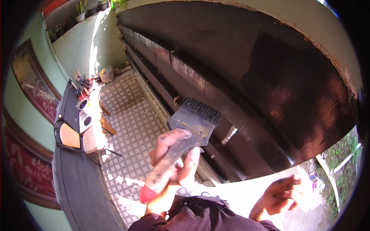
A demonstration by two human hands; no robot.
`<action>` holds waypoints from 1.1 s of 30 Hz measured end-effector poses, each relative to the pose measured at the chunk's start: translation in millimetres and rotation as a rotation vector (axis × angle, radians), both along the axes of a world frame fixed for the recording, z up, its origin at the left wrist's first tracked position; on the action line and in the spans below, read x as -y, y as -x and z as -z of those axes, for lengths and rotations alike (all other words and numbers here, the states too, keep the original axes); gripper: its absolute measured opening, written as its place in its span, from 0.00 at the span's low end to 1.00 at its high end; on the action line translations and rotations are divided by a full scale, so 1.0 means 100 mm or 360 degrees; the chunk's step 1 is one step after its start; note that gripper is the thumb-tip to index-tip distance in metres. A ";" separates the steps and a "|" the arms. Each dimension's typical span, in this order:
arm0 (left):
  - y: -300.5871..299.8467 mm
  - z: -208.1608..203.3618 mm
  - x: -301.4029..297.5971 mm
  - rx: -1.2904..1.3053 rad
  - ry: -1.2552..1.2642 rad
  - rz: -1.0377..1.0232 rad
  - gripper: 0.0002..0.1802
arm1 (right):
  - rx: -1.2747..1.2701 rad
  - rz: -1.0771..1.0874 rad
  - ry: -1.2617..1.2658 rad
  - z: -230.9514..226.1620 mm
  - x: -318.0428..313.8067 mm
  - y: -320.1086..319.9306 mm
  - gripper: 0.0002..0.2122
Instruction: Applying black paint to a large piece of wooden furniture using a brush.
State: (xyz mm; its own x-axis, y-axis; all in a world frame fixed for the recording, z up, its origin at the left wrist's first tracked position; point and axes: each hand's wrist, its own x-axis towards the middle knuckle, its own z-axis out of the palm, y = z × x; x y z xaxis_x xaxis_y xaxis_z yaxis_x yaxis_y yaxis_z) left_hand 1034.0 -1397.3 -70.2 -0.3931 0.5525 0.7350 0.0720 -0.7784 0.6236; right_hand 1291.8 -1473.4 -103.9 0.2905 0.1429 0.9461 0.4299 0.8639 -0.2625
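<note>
My left hand (pixel 175 154) grips a wide paintbrush (pixel 194 129) by its worn wooden handle, which is red at the butt end. The brush points up and to the right, with dark paint on its ferrule and black bristles. Behind it rises a large dark brown panel (pixel 219 50) with long ledges along its lower part. A blacker patch (pixel 266 61) covers some of its right side; the bristles look apart from the surface, though depth is hard to judge. My right hand (pixel 279 196), smudged dark, hovers at the lower right. Its fingers are loosely bent and apart, with nothing visible in them.
Checkered tiles (pixel 131 115) cover the floor at left. A dark bench (pixel 81 184) runs along the green wall, with a bag (pixel 68 134) on it. Bundled items (pixel 106 75) lie at the far corner. Potted plants (pixel 81 11) stand on a ledge; grass (pixel 343 173) shows at right.
</note>
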 end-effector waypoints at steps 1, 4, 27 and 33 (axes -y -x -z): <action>0.09 0.05 0.02 -0.0097 0.0101 -0.0054 0.15 | 0.0190 0.0353 0.0290 -0.01 0.03 0.36 0.09; 0.44 0.16 -0.02 -0.0685 0.0006 -0.0174 0.18 | 0.0709 -0.0380 0.0614 -0.24 -0.42 1.25 0.20; 0.98 -0.44 -1.71 -0.1883 -0.1408 0.0885 0.25 | -0.0227 0.1777 0.0636 0.42 -0.54 1.86 0.31; 0.85 -1.35 -2.73 -0.1893 -0.1683 0.0557 0.24 | -0.0215 0.1715 0.0345 -0.53 -0.92 1.73 0.28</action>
State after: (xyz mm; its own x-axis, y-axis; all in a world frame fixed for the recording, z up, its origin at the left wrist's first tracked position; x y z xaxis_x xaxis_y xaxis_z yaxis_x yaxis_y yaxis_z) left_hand 948.5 -1124.3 65.1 0.6706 -0.4316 0.6033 -0.1670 -0.8802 -0.4442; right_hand 1118.3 -1381.8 -50.7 0.4613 -0.0881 0.8829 0.8856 -0.0155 -0.4643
